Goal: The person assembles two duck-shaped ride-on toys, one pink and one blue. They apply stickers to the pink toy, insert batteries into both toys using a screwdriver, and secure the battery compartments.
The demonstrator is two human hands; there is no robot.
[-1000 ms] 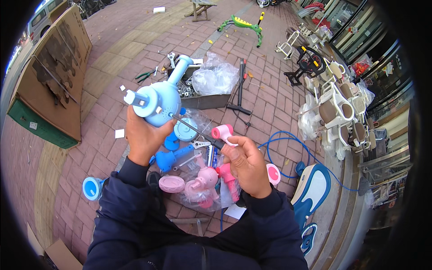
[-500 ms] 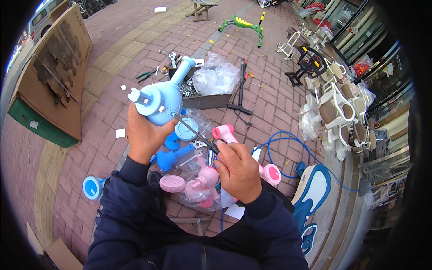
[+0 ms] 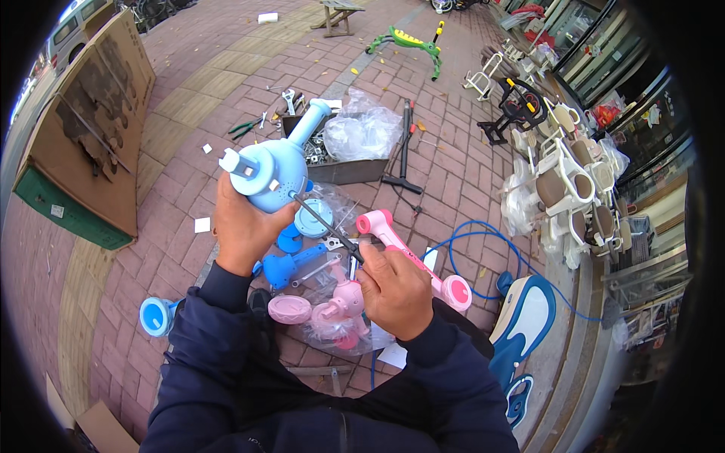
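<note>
My left hand is closed around the lower side of a light blue rounded plastic part with a tube arm and a round knob, holding it up off the ground. Closed on the dark handle of a screwdriver is my right hand. The screwdriver's shaft slants up to the left, and its tip meets a hole low on the blue part. Below my hands lie a darker blue plastic part, a pink plastic part with rounded ends on clear plastic, and a long pink tube piece.
A metal tray of hardware and a plastic bag stands ahead, with pliers and a black hand pump beside it. A large cardboard box is at left. A blue hose and white seat frames lie right.
My right hand has shifted slightly down and left on the screwdriver, and its grip has turned a little. The blue part has barely moved.
</note>
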